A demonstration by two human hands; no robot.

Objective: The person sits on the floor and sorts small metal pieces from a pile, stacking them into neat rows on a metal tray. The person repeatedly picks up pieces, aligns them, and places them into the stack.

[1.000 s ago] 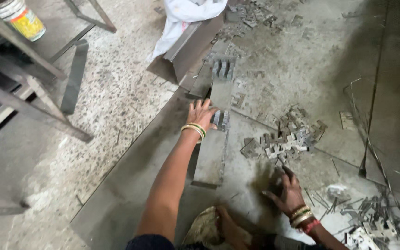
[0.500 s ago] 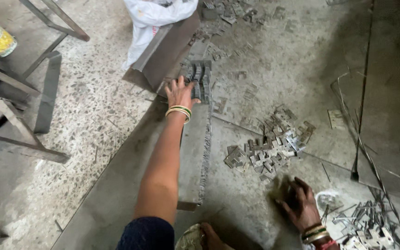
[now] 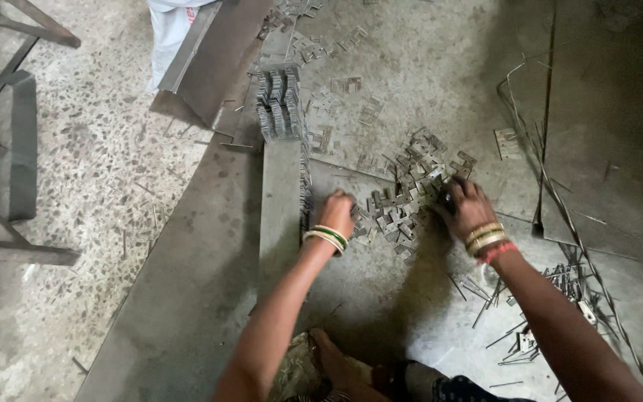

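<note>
We're in a small metal workshop, working right on the floor (image 3: 98,186): speckled terrazzo with sheet metal (image 3: 187,298) laid over it. A heap of small stamped metal pieces (image 3: 403,190), a stacked row of them (image 3: 278,104) on a flat steel bar (image 3: 280,208), thin offcut strips (image 3: 552,283), and a steel frame (image 3: 9,149) at left.

A loose pile of small grey stamped metal pieces (image 3: 403,190) lies scattered flat on the grey metal sheet (image 3: 381,298).
</note>
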